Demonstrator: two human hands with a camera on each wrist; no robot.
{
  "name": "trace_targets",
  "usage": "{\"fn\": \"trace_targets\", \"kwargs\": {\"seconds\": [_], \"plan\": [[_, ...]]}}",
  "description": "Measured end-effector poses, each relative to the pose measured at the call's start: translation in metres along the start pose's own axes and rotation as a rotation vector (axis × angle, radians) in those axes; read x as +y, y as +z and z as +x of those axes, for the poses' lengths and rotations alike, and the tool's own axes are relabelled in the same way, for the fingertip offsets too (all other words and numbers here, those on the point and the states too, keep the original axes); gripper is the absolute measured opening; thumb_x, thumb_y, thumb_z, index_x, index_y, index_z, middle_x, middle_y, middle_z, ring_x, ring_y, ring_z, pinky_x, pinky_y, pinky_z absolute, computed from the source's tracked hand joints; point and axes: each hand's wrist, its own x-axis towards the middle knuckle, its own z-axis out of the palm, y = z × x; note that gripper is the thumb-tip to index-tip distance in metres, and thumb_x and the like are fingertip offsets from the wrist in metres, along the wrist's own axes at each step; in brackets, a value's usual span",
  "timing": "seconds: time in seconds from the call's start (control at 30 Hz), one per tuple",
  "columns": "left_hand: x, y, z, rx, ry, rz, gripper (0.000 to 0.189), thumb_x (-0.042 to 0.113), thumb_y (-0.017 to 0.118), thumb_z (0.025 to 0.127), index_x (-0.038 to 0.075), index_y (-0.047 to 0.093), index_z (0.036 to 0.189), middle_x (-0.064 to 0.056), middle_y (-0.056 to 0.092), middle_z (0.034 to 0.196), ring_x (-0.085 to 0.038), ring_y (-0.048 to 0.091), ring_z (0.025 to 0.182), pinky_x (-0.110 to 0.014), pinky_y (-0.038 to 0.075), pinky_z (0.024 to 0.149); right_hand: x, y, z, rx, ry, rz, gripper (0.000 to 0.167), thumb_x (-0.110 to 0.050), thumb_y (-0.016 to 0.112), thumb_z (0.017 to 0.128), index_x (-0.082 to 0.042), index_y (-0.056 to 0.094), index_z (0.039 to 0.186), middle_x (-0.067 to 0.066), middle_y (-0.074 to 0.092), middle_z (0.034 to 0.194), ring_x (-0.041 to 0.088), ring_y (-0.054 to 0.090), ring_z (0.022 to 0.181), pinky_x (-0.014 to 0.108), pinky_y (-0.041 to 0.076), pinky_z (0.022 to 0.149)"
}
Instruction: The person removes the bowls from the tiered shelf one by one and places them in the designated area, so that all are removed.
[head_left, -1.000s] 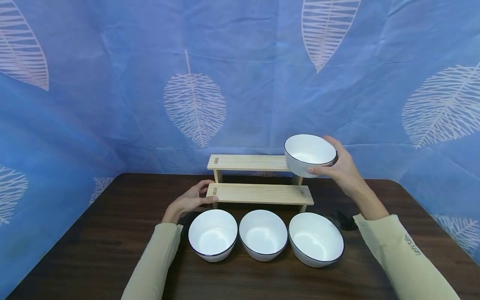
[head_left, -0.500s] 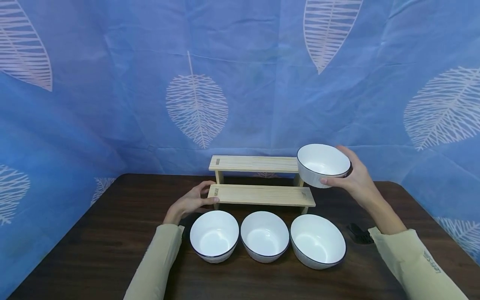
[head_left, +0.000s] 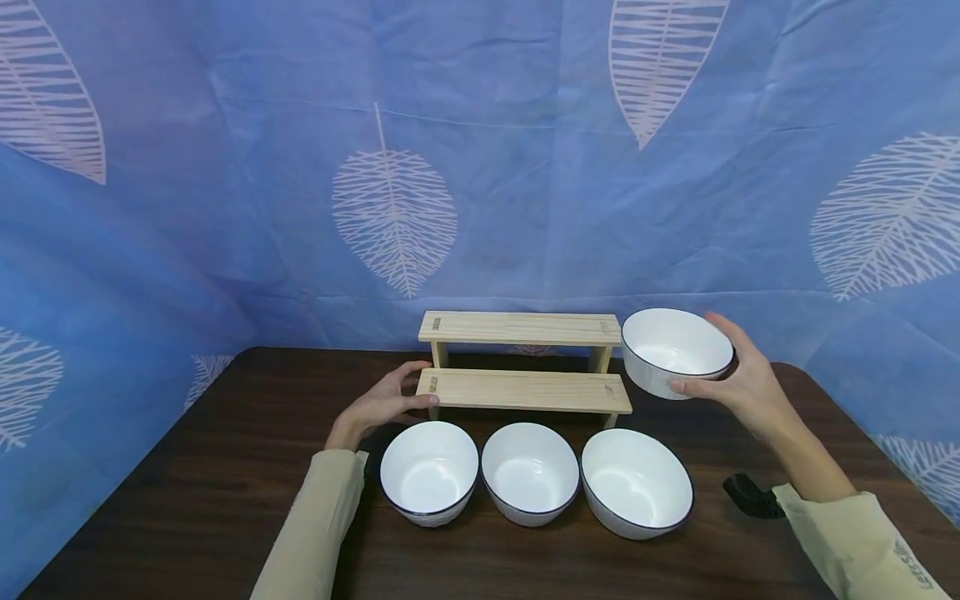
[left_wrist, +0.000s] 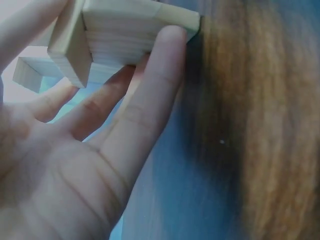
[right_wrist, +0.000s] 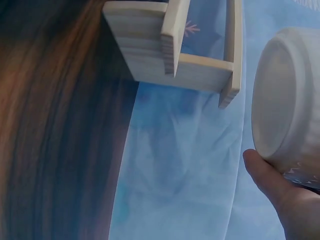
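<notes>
My right hand holds a white bowl with a dark rim, thumb at the front of its side. The bowl is just right of the upper board of a two-tier wooden rack. Its underside shows in the right wrist view, where the bowl is level with the upper board, off the table. At the lower board's left end, my left hand grips the rack, thumb in front and other fingers behind. In the left wrist view, fingers lie against the rack's end panel.
In front of the rack stand three more white bowls in a row: left bowl, middle bowl and right bowl. A black object lies by the right sleeve. Behind the dark wooden table hangs a blue leaf-patterned cloth.
My right hand has carried the bowl right and down, from over the upper board's right end to beside it. The left hand stays on the rack.
</notes>
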Motion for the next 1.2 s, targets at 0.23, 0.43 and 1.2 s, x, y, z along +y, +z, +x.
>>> {"fn": "trace_targets", "kwargs": {"seconds": [0.23, 0.43, 1.2], "plan": [[0.0, -0.002, -0.002, -0.018, -0.004, 0.003, 0.079, 0.017, 0.069, 0.097, 0.002, 0.023, 0.159, -0.033, 0.04, 0.148, -0.046, 0.059, 0.12, -0.058, 0.054, 0.092, 0.007, -0.007, -0.006, 0.013, 0.029, -0.041, 0.106, -0.016, 0.081, 0.085, -0.002, 0.01, 0.162, 0.04, 0.026, 0.151, 0.057, 0.036, 0.127, 0.012, 0.039, 0.069], [0.0, -0.002, -0.003, -0.025, -0.001, 0.004, 0.078, 0.017, 0.07, 0.096, 0.002, 0.025, 0.158, -0.032, 0.041, 0.147, -0.045, 0.058, 0.12, -0.059, 0.053, 0.093, 0.014, -0.015, -0.015, 0.008, 0.033, -0.041, 0.106, -0.016, 0.081, 0.086, -0.002, 0.009, 0.162, 0.041, 0.026, 0.149, 0.057, 0.037, 0.124, 0.01, 0.04, 0.068], [0.0, -0.005, -0.005, -0.055, 0.037, -0.029, 0.074, 0.011, 0.067, 0.098, -0.001, 0.025, 0.158, -0.032, 0.041, 0.147, -0.042, 0.061, 0.117, -0.055, 0.054, 0.093, 0.034, -0.033, -0.038, -0.012, 0.079, -0.102, 0.106, -0.017, 0.081, 0.087, -0.003, 0.008, 0.162, 0.042, 0.026, 0.148, 0.05, 0.041, 0.118, 0.011, 0.041, 0.064]]}}
